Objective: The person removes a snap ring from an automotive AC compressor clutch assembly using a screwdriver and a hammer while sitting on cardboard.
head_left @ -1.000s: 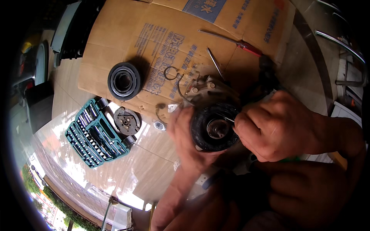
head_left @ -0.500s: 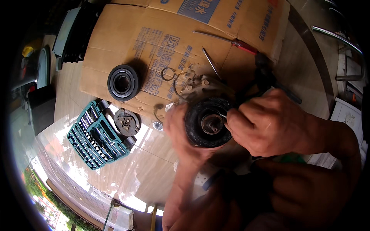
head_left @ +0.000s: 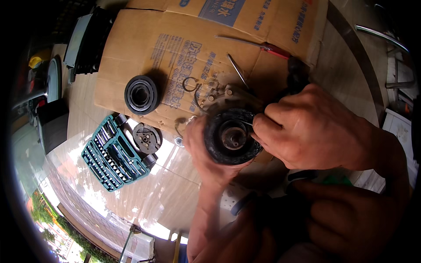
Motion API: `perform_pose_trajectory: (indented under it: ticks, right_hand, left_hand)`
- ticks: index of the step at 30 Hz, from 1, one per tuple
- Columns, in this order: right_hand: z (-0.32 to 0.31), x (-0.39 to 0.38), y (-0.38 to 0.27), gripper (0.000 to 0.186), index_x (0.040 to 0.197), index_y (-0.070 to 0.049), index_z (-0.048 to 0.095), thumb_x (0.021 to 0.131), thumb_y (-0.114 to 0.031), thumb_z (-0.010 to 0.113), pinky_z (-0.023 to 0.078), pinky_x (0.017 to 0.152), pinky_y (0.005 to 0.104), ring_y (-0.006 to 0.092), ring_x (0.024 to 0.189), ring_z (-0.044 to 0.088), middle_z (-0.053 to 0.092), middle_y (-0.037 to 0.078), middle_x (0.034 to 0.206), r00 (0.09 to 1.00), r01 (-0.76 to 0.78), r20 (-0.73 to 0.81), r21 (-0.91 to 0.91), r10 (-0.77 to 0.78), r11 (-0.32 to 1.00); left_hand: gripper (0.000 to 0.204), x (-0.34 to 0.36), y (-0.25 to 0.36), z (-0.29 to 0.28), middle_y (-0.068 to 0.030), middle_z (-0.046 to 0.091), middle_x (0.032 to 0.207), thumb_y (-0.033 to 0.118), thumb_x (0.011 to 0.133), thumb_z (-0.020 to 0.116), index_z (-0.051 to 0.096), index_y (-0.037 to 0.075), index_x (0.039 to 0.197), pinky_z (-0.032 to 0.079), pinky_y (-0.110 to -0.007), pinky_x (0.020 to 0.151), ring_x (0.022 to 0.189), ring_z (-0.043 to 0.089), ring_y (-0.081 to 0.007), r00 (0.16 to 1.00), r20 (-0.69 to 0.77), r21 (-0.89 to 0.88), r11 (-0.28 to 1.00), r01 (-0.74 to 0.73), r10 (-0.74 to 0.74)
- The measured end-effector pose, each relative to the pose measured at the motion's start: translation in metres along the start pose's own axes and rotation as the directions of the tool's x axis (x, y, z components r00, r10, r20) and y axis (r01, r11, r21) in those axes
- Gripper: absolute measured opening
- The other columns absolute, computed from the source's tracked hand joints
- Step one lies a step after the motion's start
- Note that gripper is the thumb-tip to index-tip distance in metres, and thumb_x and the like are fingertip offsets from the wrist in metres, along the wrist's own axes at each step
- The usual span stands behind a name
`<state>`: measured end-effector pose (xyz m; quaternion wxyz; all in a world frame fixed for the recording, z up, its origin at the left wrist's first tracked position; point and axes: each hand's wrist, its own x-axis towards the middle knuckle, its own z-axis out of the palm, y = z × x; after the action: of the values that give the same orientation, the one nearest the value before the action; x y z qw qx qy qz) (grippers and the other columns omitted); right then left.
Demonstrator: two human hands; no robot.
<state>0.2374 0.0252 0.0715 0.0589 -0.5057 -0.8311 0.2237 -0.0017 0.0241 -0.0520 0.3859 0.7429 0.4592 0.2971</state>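
Observation:
A metal compressor body (head_left: pixel 226 94) stands on the cardboard, with a black clutch coil ring (head_left: pixel 213 147) at its near end. A bare metal shaft (head_left: pixel 233 138) sticks up through the ring's middle. My left hand (head_left: pixel 197 142) is wrapped around the ring's left and lower side. At the upper right of the ring, my right hand (head_left: pixel 302 129) is closed in a pinch on a thin metal tool (head_left: pixel 249 123). Only a short piece of that tool shows at the ring's inner edge; the fingers hide the rest.
On the flattened cardboard (head_left: pixel 136 39) lie a black pulley (head_left: pixel 141 95), a snap ring (head_left: pixel 190 84), a red-handled screwdriver (head_left: pixel 275 50) and a slim metal rod (head_left: pixel 237 70). A clutch plate (head_left: pixel 147 138) and a teal socket set (head_left: pixel 115 153) are on the floor at left. Chrome furniture tubing (head_left: pixel 381 36) stands at right.
My right hand has shifted slightly up and turned at the ring's edge. The ring and my left hand sit a little further left and up in the picture.

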Motion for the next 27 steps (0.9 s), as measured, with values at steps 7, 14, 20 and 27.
perform_pose_trajectory:
  ticks: [7,14,20,27]
  right_hand:
    - [-0.014,0.009,0.002,0.021,0.073,-0.006,0.055,0.082,-0.009,0.074,0.048,0.046,0.0384,0.0238,0.052,0.061,0.052,0.006,0.062,0.995,0.06,0.083,-0.049,-0.055,0.997]
    - [-0.013,0.01,0.0,0.024,0.073,-0.007,0.054,0.082,-0.012,0.076,0.046,0.045,0.0385,0.0225,0.053,0.06,0.051,0.005,0.064,0.994,0.027,0.107,-0.024,-0.024,0.999]
    - [-0.018,0.016,0.004,0.024,0.07,-0.007,0.052,0.078,-0.013,0.074,0.043,0.044,0.0379,0.0209,0.052,0.056,0.047,0.004,0.063,0.988,0.056,0.146,-0.034,-0.05,0.998]
    - [-0.021,0.024,0.005,0.019,0.069,-0.007,0.054,0.071,-0.014,0.07,0.042,0.045,0.0334,0.0174,0.053,0.054,0.045,0.003,0.065,0.974,0.14,0.191,-0.082,-0.123,0.987]
  left_hand:
    - [0.108,-0.002,-0.005,0.002,-0.0177,0.063,0.134,0.051,0.061,0.102,0.054,-0.001,0.143,0.038,-0.051,0.112,0.127,0.056,-0.0406,0.998,-0.037,0.023,0.998,-0.051,0.052]
    - [0.108,-0.001,-0.008,0.004,-0.0186,0.062,0.132,0.054,0.063,0.1,0.054,-0.003,0.141,0.038,-0.052,0.112,0.125,0.056,-0.0409,0.993,-0.054,0.057,0.993,-0.099,0.102]
    - [0.11,-0.001,-0.008,0.002,-0.022,0.058,0.138,0.049,0.063,0.1,0.05,-0.003,0.146,0.038,-0.053,0.115,0.13,0.054,-0.0434,0.995,-0.023,0.081,0.992,-0.096,0.098]
    - [0.119,-0.004,-0.014,-0.003,-0.0248,0.053,0.147,0.047,0.061,0.099,0.044,-0.004,0.153,0.033,-0.057,0.121,0.138,0.048,-0.0468,0.995,0.025,0.105,0.99,-0.094,0.092]
